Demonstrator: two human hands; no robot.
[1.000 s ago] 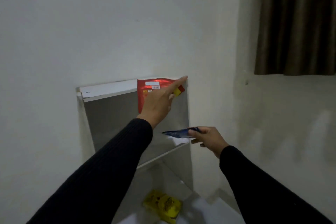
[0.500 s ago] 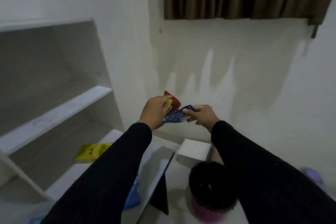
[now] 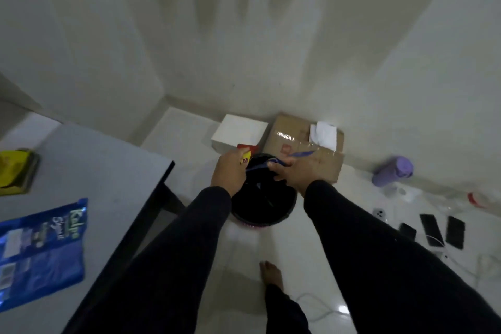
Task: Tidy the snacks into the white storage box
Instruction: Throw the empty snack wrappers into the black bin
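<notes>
Both packets have come away from the shelf and now hang over the black bin on the floor, the view having swung down from the wall to the hands. Left hand is clamped on the red packet, and right hand is pinched on the blue packet; the two hands are close together, nearly touching. White box sits just beyond the bin against the wall, beside a cardboard box. Judging by this, the snacks are near their goal but poised over the wrong container. More snacks wait on the bench: a blue bag and a yellow pack.
</notes>
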